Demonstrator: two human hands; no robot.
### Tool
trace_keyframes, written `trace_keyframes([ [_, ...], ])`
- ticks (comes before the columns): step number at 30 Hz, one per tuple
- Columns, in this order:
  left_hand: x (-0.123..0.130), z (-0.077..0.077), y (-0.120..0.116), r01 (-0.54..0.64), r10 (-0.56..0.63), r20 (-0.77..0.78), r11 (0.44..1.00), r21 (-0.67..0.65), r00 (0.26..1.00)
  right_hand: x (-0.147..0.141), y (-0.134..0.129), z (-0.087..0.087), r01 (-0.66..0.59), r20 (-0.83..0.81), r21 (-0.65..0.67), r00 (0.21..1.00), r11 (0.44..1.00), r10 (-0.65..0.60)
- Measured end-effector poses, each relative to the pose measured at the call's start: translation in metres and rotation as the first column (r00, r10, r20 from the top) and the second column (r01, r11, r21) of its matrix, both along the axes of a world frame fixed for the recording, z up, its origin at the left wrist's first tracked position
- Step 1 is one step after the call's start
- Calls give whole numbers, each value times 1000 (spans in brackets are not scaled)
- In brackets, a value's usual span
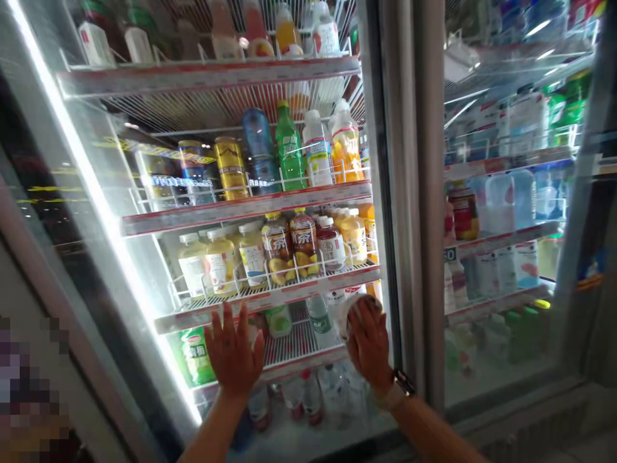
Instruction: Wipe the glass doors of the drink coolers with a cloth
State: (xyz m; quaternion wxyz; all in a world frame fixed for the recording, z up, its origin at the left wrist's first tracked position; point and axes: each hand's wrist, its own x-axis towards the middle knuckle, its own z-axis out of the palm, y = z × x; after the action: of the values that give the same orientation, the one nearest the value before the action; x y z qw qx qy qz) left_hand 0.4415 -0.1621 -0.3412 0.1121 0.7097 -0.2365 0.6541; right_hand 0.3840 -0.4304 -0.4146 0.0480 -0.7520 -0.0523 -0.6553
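Both hands are raised against the glass door (299,444) of a lit drinks cooler. My left hand (234,354) has its fingers spread and holds nothing; it appears over the lower shelf, beside a green package (196,357). A pale crumpled cloth (343,315) lies under my right hand (369,334), whose fingers press it to the glass near the door's right edge. A dark watch (403,382) is on the right wrist. Behind the glass, between the hands, a clear bottle (320,318) with a green label stands on the shelf.
Several shelves hold bottles and cans, among them a green bottle (290,151) and a gold can (230,168). A metal frame (418,193) runs upright at the right of the door. Beyond it, a second glass door (501,379) covers more drinks.
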Motion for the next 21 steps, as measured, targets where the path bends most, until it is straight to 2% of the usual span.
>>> trace_keyframes([
  [3, -1, 0, 0, 1, -1, -1, 1000, 3, 1000, 5, 9, 98, -72, 54, 5, 996, 997, 72],
  [5, -1, -1, 0, -2, 2, -8, 1000, 2, 1000, 8, 18, 147, -101, 79, 4, 992, 995, 100],
  [6, -1, -1, 0, -5, 5, -10, 1000, -2, 1000, 9, 23, 163, -107, 87, 7, 991, 994, 106],
  [7, -1, -1, 0, -7, 7, -8, 1000, -6, 1000, 10, 28, 171, -108, 84, 6, 991, 994, 107],
  [8, -1, -2, -1, -4, 4, -4, 1000, -9, 1000, 11, 34, 172, -106, 73, -4, 992, 994, 106],
  [9, -1, -2, -1, 2, -2, 0, 1000, -11, 1000, 11, 41, 165, -105, 50, -23, 993, 994, 106],
  [11, -1, -3, -1, 10, -10, -3, 1000, -11, 1000, 12, 55, 134, -109, -12, -94, 994, 990, 109],
  [14, -2, -4, -1, -7, 7, -28, 1000, -2, 1000, 11, 74, 58, -141, -84, -243, 989, 960, 124],
  [16, -3, -4, 0, -15, 15, -37, 1000, 2, 999, 9, 82, 6, -200, -145, -336, 977, 920, 160],
  [18, -4, -4, 0, -13, 13, -30, 1000, 3, 999, 7, 87, -34, -258, -169, -378, 964, 889, 207],
  [20, -4, -4, 1, -16, 17, -9, 1000, 6, 1000, 7, 89, -52, -295, -181, -385, 953, 874, 242],
  [21, -3, -4, 1, -20, 20, -1, 1000, 9, 1000, 7, 90, -52, -304, -184, -388, 951, 870, 250],
])
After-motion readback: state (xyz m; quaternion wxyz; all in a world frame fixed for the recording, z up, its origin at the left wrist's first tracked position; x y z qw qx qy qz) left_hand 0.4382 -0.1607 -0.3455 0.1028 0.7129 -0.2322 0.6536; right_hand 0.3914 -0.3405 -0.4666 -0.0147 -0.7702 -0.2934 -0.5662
